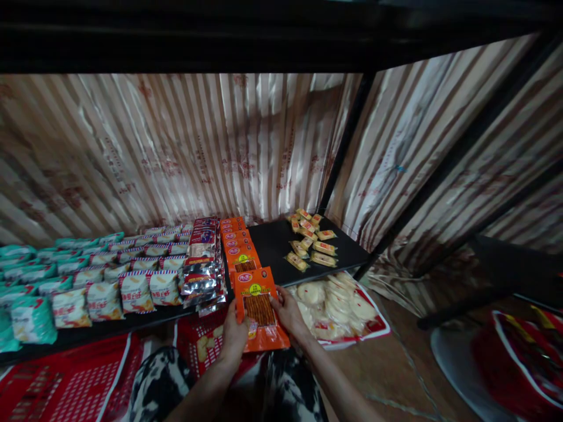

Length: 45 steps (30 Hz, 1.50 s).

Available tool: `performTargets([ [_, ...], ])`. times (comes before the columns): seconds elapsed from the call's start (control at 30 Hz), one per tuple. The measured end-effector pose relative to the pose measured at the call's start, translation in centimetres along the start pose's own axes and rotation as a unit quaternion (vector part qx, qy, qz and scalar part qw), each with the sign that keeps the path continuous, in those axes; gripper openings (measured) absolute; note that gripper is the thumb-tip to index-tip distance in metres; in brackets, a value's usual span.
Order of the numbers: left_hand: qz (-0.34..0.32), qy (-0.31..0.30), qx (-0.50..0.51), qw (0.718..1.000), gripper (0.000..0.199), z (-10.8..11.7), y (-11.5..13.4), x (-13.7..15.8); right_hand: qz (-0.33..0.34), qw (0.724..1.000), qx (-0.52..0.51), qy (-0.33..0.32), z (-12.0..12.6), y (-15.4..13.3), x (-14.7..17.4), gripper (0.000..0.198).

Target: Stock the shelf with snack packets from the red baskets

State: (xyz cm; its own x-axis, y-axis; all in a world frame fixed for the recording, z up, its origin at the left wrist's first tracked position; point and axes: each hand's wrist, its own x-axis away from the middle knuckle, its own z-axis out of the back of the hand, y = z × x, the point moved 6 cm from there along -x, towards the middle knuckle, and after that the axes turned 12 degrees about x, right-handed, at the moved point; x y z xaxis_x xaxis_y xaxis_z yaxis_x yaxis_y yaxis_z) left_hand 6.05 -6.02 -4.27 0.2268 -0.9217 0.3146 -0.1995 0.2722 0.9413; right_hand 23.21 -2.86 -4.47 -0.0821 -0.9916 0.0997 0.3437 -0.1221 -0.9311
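Note:
An orange snack packet [260, 309] with a clear window onto brown strips is held upright between my hands, in front of the black shelf [275, 243]. My left hand [234, 333] is closed on its left edge, and my right hand [289, 313] grips its right side. Just behind it, a row of similar orange packets [240, 246] runs back along the shelf. Left of that row lie stacked silver and dark red packets [203, 264]. Small yellow wrapped snacks [307, 234] lie loose on the shelf's right part.
White-wrapped snacks [136, 290] and teal packets [33, 319] line the shelf's left. Red baskets stand below, one at left [65, 381], another [187, 351] by my knees. Pale round packs fill a red-and-white container [382, 328]. A dark post [347, 140] rises behind; striped curtain [176, 140] hangs around.

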Motion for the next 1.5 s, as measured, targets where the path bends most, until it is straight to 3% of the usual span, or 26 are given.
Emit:
performTargets([
  [0.17, -0.01, 0.01, -0.04, 0.999, 0.037, -0.9, -0.1, -2.6, -0.009, 0.994, 0.106, 0.04, 0.2, -0.5, -3.4, 0.045],
  [0.6, -0.056, 0.024, -0.174, 0.983, 0.041, -2.8, 1.4, -7.9, 0.033, 0.973, 0.219, 0.066, -1.0, -1.6, -8.5, 0.039],
  [1.5, -0.099, 0.042, -0.372, 0.922, 0.042, -3.5, 1.5, -9.0, -0.001, 0.915, 0.401, 0.031, -2.5, -1.7, -10.9, 0.04],
])
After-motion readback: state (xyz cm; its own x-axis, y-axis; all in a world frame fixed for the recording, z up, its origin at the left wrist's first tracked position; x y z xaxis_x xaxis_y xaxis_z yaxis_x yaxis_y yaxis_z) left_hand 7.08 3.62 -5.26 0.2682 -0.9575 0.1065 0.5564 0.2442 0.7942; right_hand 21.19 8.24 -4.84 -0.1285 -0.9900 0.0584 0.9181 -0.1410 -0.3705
